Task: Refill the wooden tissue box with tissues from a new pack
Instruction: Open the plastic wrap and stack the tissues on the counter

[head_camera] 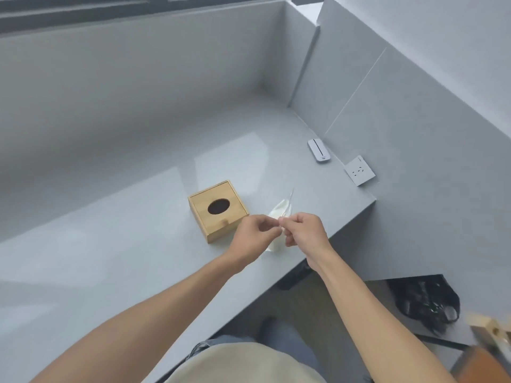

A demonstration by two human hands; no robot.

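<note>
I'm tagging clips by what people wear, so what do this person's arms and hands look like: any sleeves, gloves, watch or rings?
Both forearms are bare right up to the bottom edge of the picture, with no sleeve showing. The left hand and the right hand wear no gloves. Neither wrist carries a watch or band. No ring shows on the visible fingers, though some are curled out of sight.

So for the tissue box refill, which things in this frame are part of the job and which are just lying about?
Part of the job:
wooden tissue box, lid on, oval opening dark
tissue pack, pinched at its top by the left hand and right hand

Lying about:
white device by the wall
wall socket
black bag on the lower surface to the right
</note>
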